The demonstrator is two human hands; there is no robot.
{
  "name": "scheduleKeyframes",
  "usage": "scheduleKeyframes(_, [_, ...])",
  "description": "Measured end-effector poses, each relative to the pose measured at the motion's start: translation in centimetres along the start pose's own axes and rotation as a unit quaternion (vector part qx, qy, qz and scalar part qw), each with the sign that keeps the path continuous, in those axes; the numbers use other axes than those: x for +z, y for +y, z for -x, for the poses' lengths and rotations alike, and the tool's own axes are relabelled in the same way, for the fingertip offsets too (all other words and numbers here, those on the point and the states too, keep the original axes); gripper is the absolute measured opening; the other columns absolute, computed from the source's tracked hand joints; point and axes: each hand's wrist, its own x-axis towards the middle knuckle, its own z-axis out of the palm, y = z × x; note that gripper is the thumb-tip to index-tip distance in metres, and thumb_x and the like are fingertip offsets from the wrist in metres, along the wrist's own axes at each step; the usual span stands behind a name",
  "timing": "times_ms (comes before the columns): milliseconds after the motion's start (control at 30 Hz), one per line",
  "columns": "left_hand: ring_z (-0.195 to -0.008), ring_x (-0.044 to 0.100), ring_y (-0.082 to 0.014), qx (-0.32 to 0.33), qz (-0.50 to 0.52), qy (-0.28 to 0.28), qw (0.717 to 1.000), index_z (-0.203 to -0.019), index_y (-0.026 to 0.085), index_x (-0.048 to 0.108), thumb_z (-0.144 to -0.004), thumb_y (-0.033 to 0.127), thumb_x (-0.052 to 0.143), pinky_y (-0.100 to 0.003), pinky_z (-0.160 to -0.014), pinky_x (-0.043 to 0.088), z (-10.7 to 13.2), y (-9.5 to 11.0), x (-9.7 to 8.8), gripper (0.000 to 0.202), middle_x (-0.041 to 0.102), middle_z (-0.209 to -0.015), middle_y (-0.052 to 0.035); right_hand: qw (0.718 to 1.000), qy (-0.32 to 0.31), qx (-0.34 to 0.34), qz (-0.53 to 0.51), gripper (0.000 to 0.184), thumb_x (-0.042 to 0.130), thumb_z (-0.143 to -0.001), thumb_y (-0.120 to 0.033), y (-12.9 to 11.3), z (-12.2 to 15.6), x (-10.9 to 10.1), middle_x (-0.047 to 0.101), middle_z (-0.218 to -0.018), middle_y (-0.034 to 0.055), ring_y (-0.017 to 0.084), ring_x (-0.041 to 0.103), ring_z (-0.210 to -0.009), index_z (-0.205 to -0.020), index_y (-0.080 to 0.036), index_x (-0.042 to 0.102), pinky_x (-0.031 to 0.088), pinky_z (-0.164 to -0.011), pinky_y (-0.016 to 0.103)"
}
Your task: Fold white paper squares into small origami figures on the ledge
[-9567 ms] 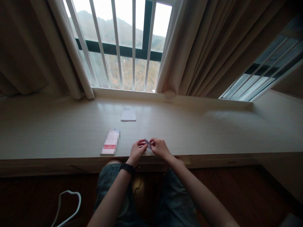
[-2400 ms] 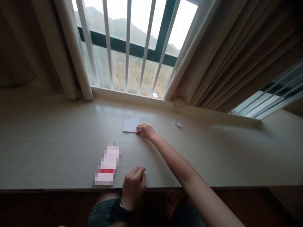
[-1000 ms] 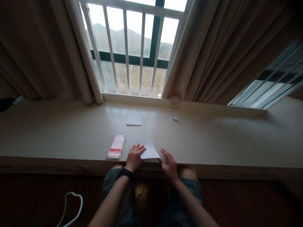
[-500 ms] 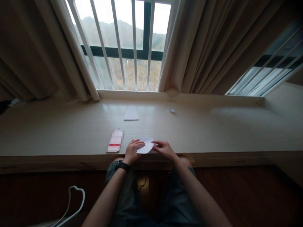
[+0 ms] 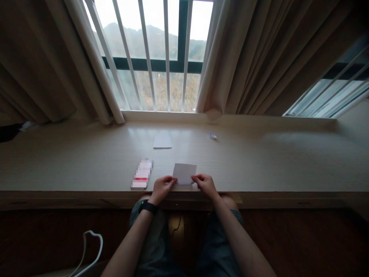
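Observation:
A pale sheet of paper (image 5: 185, 173) is held up flat between my two hands, just above the front edge of the table. My left hand (image 5: 163, 188) pinches its lower left side between thumb and fingers. On the other side, my right hand (image 5: 205, 184) grips the lower right edge the same way. Left of my left hand lies a phone (image 5: 142, 174) with its screen blurred out. Farther back, a white stack of paper (image 5: 162, 141) rests on the table.
A small crumpled clear scrap (image 5: 212, 136) lies toward the back of the pale table (image 5: 259, 161). Behind stand a barred window (image 5: 152, 77) and heavy curtains (image 5: 242, 61). A dark item (image 5: 10, 132) sits at the far left. A white looped cable (image 5: 100, 246) is at lower left.
The paper was curled over with my left hand flat on it; now it is spread open and raised, with both hands pinching its lower sides. The view has shifted slightly.

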Motion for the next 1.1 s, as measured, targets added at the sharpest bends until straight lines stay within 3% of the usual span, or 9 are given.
scheduleKeyframes(100, [-0.074,0.065,-0.0209,-0.034,0.08,0.003,0.996,-0.081,0.017,0.073,-0.079,0.049,0.064,-0.029,-0.067,0.049,-0.4,0.4,0.4,0.033,0.073,-0.08,-0.006,1.0,0.013,-0.003,-0.018,0.043,0.065,-0.076,-0.058,0.1,-0.4,0.0,0.063,-0.058,0.0,0.008,0.041,-0.04,-0.079,-0.015,0.064,0.031,-0.038,0.021])
scheduleKeyframes(233, [-0.075,0.064,-0.02,-0.069,0.142,0.023,0.987,-0.084,0.014,0.073,-0.076,0.048,0.068,-0.027,-0.065,0.048,-1.5,0.8,1.4,0.035,0.073,-0.083,-0.0073,0.998,0.028,0.013,-0.055,0.046,0.065,-0.075,-0.059,0.0,-0.6,-0.2,0.057,-0.053,-0.0042,0.008,0.04,-0.037,-0.092,-0.016,0.06,0.029,-0.034,0.02])
scheduleKeyframes(367, [-0.07,0.064,-0.0173,-0.133,0.242,0.032,0.961,-0.1,0.012,0.068,-0.071,0.048,0.072,-0.024,-0.058,0.047,-2.8,0.6,2.8,0.046,0.072,-0.085,-0.0081,0.995,0.028,0.033,-0.089,0.054,0.066,-0.074,-0.058,-0.4,-0.6,-0.6,0.06,-0.06,-0.0038,0.007,0.038,-0.034,-0.107,-0.015,0.057,0.025,-0.03,0.02])
scheduleKeyframes(533, [-0.056,0.06,-0.0117,-0.167,0.269,-0.061,0.947,-0.102,0.014,0.061,-0.07,0.049,0.074,-0.017,-0.044,0.037,-3.5,0.5,2.9,0.05,0.07,-0.08,-0.0051,0.993,-0.038,0.054,-0.099,0.043,0.069,-0.072,-0.052,-1.3,-0.7,-1.4,0.048,-0.051,-0.0073,0.005,0.032,-0.034,-0.092,-0.014,0.061,0.021,-0.032,0.019])
scheduleKeyframes(633, [-0.058,0.061,-0.0124,-0.163,0.239,-0.119,0.95,-0.103,0.015,0.059,-0.069,0.048,0.074,-0.017,-0.044,0.039,-3.6,0.6,2.1,0.05,0.07,-0.081,-0.0049,0.991,-0.049,0.068,-0.107,0.04,0.07,-0.07,-0.049,-1.6,-0.8,-1.8,0.044,-0.048,-0.0086,0.005,0.03,-0.035,-0.089,-0.014,0.062,0.019,-0.033,0.019])
scheduleKeyframes(767, [-0.057,0.061,-0.0122,-0.14,0.208,-0.153,0.956,-0.101,0.015,0.06,-0.069,0.046,0.075,-0.016,-0.043,0.039,-3.7,0.7,1.4,0.047,0.069,-0.078,-0.0038,0.987,-0.092,0.076,-0.11,0.043,0.073,-0.068,-0.045,-1.6,-1.0,-2.0,0.048,-0.05,-0.0077,0.005,0.03,-0.036,-0.098,-0.015,0.063,0.02,-0.034,0.018])
scheduleKeyframes(933, [-0.058,0.061,-0.0124,-0.142,0.235,-0.162,0.948,-0.109,0.014,0.061,-0.071,0.044,0.073,-0.018,-0.046,0.042,-3.4,0.8,1.3,0.049,0.069,-0.079,-0.0048,0.982,-0.111,0.09,-0.121,0.052,0.075,-0.064,-0.039,-1.5,-1.2,-2.2,0.055,-0.054,-0.0048,0.005,0.033,-0.038,-0.11,-0.015,0.065,0.021,-0.036,0.018])
scheduleKeyframes(1033, [-0.06,0.061,-0.0131,-0.167,0.274,-0.156,0.934,-0.115,0.015,0.06,-0.07,0.04,0.073,-0.02,-0.05,0.045,-3.3,1.0,1.2,0.053,0.069,-0.078,-0.0041,0.98,-0.116,0.098,-0.131,0.051,0.073,-0.065,-0.035,-1.4,-1.2,-2.3,0.048,-0.049,-0.0075,0.004,0.028,-0.037,-0.111,-0.014,0.067,0.018,-0.037,0.018])
scheduleKeyframes(1100, [-0.063,0.062,-0.0138,-0.176,0.281,-0.153,0.931,-0.107,0.013,0.066,-0.07,0.036,0.071,-0.021,-0.053,0.047,-3.3,1.1,1.1,0.044,0.069,-0.079,-0.005,0.98,-0.117,0.1,-0.123,0.045,0.067,-0.067,-0.031,-1.4,-1.1,-2.5,0.041,-0.043,-0.0089,0.004,0.026,-0.037,-0.107,-0.012,0.07,0.016,-0.037,0.018])
